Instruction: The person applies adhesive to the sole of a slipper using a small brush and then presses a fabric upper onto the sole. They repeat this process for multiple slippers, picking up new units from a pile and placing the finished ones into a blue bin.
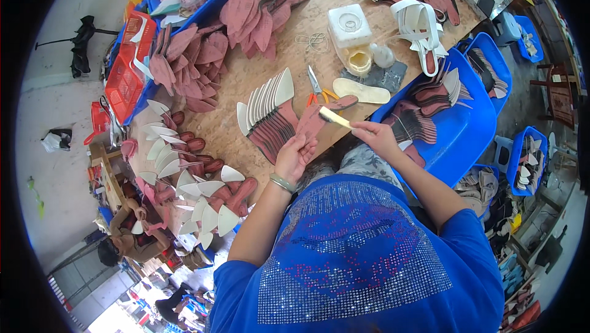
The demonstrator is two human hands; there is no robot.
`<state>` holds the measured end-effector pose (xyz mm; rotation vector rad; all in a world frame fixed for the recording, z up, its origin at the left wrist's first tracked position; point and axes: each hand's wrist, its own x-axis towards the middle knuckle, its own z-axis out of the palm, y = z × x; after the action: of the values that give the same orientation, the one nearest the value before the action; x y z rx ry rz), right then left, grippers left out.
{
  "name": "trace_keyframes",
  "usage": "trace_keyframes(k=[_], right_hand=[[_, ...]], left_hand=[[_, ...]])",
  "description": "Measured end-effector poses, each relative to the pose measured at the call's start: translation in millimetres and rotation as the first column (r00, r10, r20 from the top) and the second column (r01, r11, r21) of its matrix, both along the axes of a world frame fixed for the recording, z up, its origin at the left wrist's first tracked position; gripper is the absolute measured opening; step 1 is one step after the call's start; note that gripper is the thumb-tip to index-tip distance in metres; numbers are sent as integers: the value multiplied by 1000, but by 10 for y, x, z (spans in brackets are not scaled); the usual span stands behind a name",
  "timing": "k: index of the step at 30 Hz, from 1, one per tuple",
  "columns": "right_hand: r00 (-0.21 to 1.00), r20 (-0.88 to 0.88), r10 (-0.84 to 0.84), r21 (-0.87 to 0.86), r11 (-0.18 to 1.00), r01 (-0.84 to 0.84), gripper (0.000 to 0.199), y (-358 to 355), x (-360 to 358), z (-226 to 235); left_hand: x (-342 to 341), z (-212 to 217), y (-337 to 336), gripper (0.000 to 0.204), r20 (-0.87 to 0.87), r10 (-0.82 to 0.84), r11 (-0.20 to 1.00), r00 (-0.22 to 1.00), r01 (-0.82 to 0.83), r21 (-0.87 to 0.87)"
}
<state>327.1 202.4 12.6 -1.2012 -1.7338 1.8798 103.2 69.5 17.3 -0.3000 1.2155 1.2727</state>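
Observation:
My left hand (295, 156) is closed on the near end of a dark red insole board (312, 122), keeping it tilted over the front of the table. Pinched in my right hand (376, 138) is a brush (336, 118) with a flat, pale handle. Its dark tip touches the board's surface around the middle. Just left of the board stands a fanned row of red insole boards with white tips (270, 108). Orange-handled scissors (315, 86) lie beyond it, and a cream insole (361, 91) rests to their right.
A yellowish cup (359, 62) and a white block-shaped container (350, 24) stand farther back. Heaps of red boards (190, 65) cover the table's left. A blue bin (442, 148) holding boards sits at the right edge. Another person (135, 228) works at lower left.

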Motion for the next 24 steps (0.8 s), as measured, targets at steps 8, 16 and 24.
trace_keyframes(k=[8, 16, 24], right_hand=[[949, 273, -156, 204, 974, 102, 24, -11, 134, -323], [882, 398, -251, 327, 937, 119, 26, 260, 172, -486], [954, 258, -152, 322, 945, 63, 25, 411, -119, -416]], left_hand=[[-97, -216, -105, 25, 130, 59, 998, 990, -63, 28], [-174, -48, 15, 30, -227, -231, 972, 946, 236, -4], [-192, 20, 104, 34, -516, -457, 869, 724, 487, -86]])
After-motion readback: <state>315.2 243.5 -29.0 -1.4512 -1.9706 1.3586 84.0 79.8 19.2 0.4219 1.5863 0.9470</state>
